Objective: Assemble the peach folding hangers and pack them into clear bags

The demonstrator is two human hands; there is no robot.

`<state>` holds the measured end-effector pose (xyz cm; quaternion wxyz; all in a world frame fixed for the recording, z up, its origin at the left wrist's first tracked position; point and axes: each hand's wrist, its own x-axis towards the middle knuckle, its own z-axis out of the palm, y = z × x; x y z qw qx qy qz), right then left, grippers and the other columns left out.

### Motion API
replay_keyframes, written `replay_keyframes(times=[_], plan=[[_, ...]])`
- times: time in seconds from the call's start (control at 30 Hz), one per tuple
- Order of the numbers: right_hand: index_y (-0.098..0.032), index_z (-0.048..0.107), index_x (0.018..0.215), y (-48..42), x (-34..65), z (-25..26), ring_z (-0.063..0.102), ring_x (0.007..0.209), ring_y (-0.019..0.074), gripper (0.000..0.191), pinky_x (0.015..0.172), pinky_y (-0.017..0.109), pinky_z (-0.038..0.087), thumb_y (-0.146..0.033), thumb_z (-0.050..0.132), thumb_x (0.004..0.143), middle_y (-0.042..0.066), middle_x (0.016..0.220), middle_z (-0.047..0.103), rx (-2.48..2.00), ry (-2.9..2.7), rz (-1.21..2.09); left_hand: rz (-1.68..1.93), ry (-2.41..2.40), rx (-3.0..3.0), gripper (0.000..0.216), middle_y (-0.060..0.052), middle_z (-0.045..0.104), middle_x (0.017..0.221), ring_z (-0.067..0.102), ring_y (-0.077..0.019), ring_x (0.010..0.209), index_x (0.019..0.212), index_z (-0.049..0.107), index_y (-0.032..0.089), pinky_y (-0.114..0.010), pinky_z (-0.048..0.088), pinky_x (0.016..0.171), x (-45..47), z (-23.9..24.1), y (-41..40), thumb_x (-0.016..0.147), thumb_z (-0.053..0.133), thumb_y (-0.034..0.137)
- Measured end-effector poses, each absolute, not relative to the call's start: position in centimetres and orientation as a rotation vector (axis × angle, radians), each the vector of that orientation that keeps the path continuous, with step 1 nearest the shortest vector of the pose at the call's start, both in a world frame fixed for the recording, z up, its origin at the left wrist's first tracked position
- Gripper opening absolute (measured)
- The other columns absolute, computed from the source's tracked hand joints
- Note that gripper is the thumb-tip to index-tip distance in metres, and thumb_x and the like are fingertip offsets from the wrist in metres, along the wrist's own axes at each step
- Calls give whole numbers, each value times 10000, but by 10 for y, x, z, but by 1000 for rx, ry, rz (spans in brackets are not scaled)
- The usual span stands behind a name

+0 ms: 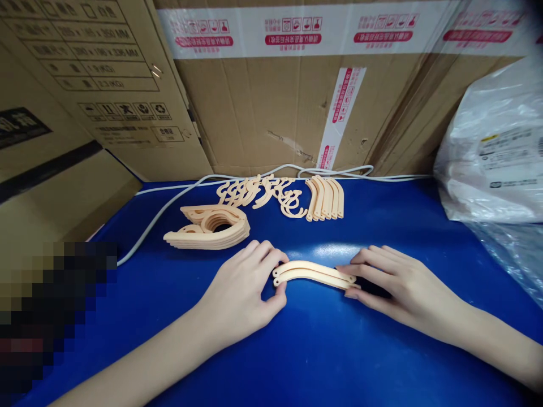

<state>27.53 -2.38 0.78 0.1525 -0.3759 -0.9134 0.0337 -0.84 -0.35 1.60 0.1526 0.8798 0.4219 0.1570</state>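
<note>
Two curved peach plastic strips (314, 273) lie side by side on the blue table (322, 350). My left hand (241, 291) pinches their left ends between thumb and fingers. My right hand (399, 282) grips their right ends the same way. Behind them sits a stack of peach hanger-shaped parts (210, 229), a loose heap of peach hook pieces (263, 193) and a row of curved peach strips (326, 199).
Large cardboard boxes (271, 85) wall off the back and left of the table. A white cable (156, 217) runs along the back edge. A clear plastic bag (496, 152) sits at the right. A blurred patch covers the lower left corner.
</note>
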Motion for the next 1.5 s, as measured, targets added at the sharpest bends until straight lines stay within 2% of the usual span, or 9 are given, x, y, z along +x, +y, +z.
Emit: replay_keyframes(times=[0.2, 0.43, 0.6, 0.8, 0.97, 1.07, 1.23, 1.4, 1.5], plan=[[-191, 610, 1151, -25, 276, 6, 612, 825, 178, 289, 708, 314, 444, -388, 587, 940, 53, 941, 652, -1073, -2600, 103, 443, 1181, 2483, 155, -10, 608, 985, 547, -209, 914, 1020, 602, 210, -362, 436, 787, -10, 16, -3, 892, 606, 297], [-211, 616, 1112, -25, 274, 6, 595, 782, 166, 191, 673, 303, 414, -312, 557, 961, 42, 893, 645, -1042, -2617, 158, 373, 1171, 2536, 37, -8, 589, 867, 535, -205, 820, 869, 573, 193, -348, 411, 707, -8, 21, -6, 870, 585, 227], [-189, 620, 1111, -25, 274, 9, 598, 782, 180, 293, 671, 307, 434, -414, 604, 923, 56, 894, 645, -1008, -2628, 151, 439, 1105, 2555, 444, -49, 607, 1069, 566, -239, 945, 1178, 540, 179, -384, 459, 801, -10, 16, -7, 826, 711, 388], [-187, 636, 1045, -26, 273, 10, 587, 741, 160, 215, 646, 290, 438, -366, 553, 960, 39, 851, 637, -997, -2634, 233, 391, 1058, 2544, 91, 3, 610, 924, 546, -191, 842, 942, 581, 200, -333, 417, 733, -12, 18, -5, 937, 583, 291], [-188, 642, 1035, -26, 272, 9, 588, 740, 157, 206, 651, 284, 441, -360, 560, 956, 36, 849, 643, -983, -2630, 223, 389, 1042, 2607, 95, 6, 614, 901, 544, -192, 811, 938, 581, 200, -332, 394, 710, -12, 20, -7, 897, 624, 274], [-187, 649, 1044, -26, 271, 9, 593, 746, 152, 213, 660, 277, 442, -359, 556, 959, 37, 854, 647, -984, -2629, 214, 431, 1044, 2648, 234, -2, 631, 962, 557, -202, 830, 1018, 585, 200, -340, 392, 720, -10, 20, -8, 835, 689, 301], [-179, 641, 1101, -25, 273, 16, 592, 748, 167, 424, 672, 299, 437, -549, 573, 905, 46, 859, 646, -961, -2634, 197, 381, 1032, 2659, 64, 13, 628, 889, 540, -183, 773, 897, 581, 206, -329, 361, 691, -9, 19, -7, 867, 621, 246], [-184, 640, 1075, -7, 275, 34, 603, 777, 168, 220, 687, 311, 400, -321, 490, 991, 53, 881, 666, -998, -2609, -75, 380, 1039, 2651, 55, 15, 630, 886, 533, -178, 758, 882, 571, 204, -325, 340, 684, -8, 20, -8, 854, 614, 223], [-187, 656, 1037, 19, 270, 46, 620, 808, 180, 212, 712, 324, 399, -269, 465, 997, 59, 923, 688, -1000, -2622, -203, 381, 1048, 2666, 48, 13, 627, 885, 529, -178, 752, 889, 570, 202, -327, 335, 682, -8, 20, -9, 860, 601, 224]])
